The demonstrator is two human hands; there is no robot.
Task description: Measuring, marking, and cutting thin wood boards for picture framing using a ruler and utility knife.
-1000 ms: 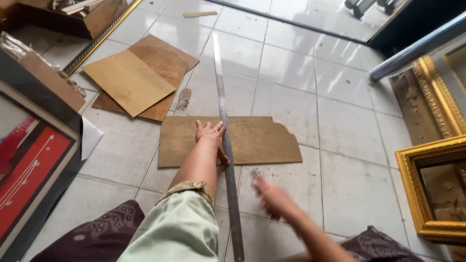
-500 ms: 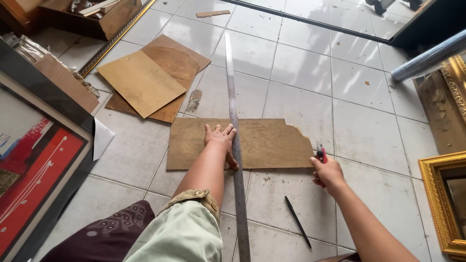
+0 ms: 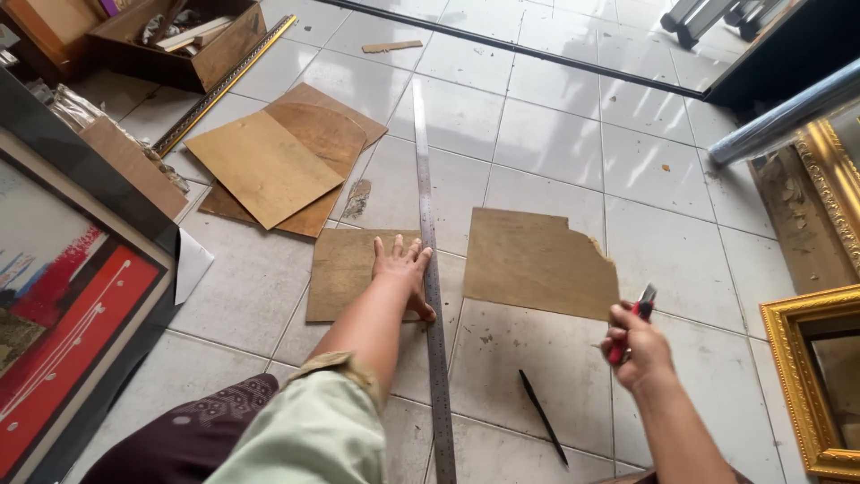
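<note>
Pressing left hand [image 3: 403, 273] flat, fingers spread and released, on left brown board piece [image 3: 345, 273] beside long steel ruler [image 3: 430, 269] on tiled floor [image 3: 555, 134], right hand [image 3: 638, 348] clenched around red utility knife [image 3: 632, 323] near right board piece [image 3: 537, 262], black pen [image 3: 543, 418] below

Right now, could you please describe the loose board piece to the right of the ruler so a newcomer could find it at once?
Start at the long steel ruler lying up the tiled floor. Just right of it, apart from it, lies a flat brown board, with the right hand and its red cutter near its lower right corner. Unlike the piece under the left hand, it has a ragged, chipped top right corner.
</note>
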